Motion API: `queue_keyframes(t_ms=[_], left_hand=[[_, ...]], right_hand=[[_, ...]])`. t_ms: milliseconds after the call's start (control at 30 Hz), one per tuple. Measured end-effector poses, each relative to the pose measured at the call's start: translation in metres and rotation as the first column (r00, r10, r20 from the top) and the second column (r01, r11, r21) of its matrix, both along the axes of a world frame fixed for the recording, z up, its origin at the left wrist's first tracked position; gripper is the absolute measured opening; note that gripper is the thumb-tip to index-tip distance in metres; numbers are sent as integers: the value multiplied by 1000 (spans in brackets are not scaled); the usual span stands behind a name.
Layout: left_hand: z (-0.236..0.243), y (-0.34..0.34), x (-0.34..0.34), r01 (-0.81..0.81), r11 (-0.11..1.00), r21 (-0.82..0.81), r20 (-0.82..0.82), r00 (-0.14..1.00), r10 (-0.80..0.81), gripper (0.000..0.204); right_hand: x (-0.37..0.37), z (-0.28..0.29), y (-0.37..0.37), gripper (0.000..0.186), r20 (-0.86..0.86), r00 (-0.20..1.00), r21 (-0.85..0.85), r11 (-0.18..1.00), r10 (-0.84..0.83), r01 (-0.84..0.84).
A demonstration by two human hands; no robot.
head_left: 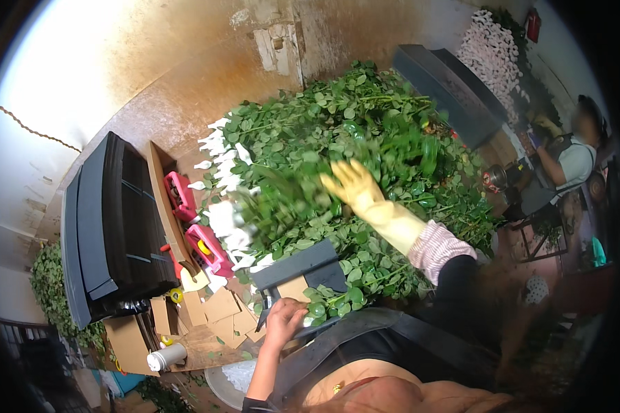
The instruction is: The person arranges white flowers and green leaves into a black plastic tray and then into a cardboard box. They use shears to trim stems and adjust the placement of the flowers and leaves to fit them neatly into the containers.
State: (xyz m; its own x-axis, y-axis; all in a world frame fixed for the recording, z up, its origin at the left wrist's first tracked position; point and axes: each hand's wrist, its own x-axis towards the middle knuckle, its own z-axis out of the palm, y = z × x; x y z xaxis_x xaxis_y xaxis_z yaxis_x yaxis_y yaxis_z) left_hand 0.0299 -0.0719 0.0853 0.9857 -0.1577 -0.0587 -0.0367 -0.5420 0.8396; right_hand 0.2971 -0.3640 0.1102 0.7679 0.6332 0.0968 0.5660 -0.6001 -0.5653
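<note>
A large heap of leafy green flower stems [351, 124] covers the table, and white-wrapped heads [226, 172] stick out along its left side. Over the middle of the heap is my right hand [357, 189], in a long yellow rubber glove, fingers spread and gripping nothing that I can see. Leaves to both sides of it are smeared by motion. Nearer my body, my bare left hand [287, 318] is closed at the end of a leafy stem [337, 301]; its fingertips are partly hidden. That stem lies beside a dark grey folded card [300, 265] and a brown cardboard piece [293, 288].
Stacked dark grey cardboard sheets [124, 213] stand left. Close by are pink plastic holders [210, 251], a yellow-white scraper [194, 280], cardboard pieces [222, 306] and a white cylinder [167, 358]. More dark sheets [455, 89] stand far right, near another person [572, 162].
</note>
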Motion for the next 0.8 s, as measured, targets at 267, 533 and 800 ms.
queue_keyframes(t_ms=[267,533,800], left_hand=[[-2,3,-4,-24,999,-24,-34,999,23,18],[-1,2,4,3,999,-40,-18,1000,-3,18],[-9,-1,13,48,999,-19,-40,998,-49,21]], right_hand=[[12,77,14,52,-305,948,-857,460,-89,-233],[184,56,92,39,183,960,-661,696,-213,281],[279,-45,21,47,370,867,-720,486,-333,495]])
